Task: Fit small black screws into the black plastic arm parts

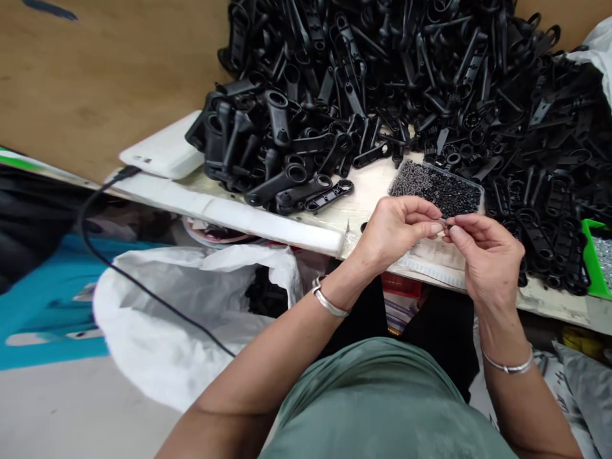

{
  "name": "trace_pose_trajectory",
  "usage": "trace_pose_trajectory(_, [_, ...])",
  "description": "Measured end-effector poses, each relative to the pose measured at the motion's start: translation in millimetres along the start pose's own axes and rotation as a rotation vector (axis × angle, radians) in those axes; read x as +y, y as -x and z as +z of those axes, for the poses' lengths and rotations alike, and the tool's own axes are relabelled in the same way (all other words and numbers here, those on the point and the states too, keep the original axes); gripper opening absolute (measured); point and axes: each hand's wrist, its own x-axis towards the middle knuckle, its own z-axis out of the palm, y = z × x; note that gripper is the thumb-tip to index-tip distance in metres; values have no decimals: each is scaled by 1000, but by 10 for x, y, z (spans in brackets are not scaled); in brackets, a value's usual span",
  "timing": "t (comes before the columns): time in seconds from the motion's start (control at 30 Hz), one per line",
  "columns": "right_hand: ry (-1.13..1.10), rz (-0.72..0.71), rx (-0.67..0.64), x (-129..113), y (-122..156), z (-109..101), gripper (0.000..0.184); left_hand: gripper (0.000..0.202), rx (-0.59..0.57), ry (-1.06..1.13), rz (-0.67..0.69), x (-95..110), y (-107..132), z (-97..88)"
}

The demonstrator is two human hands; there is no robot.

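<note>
My left hand (394, 231) and my right hand (490, 255) meet fingertip to fingertip above the table's front edge. Each pinches with thumb and forefinger; a tiny dark piece seems to sit where they meet, too small to name. Just behind the fingers stands a shallow clear tray (482, 199) of small parts, greyish ones on its left side and black ones on its right. Left of my hands lies a long black plastic part (329, 196) with ring-shaped ends, at the front of a heap of similar parts.
A large heap of black plastic parts (354, 70) covers the back of the table. At left are a white power bank (165, 146) with a black cable (143, 296) and an open white sack (143, 331) below. A green bin (593, 261) stands at right.
</note>
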Motion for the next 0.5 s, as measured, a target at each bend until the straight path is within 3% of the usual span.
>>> trace_pose_trajectory(0.3, [433,-285,-7,-105,90,1,11,14,-4,13,7,-45,21,21])
trace_pose_trajectory(0.5, [346,-221,-40,-79,60,-61,8,13,0,13,38,-47,70,27])
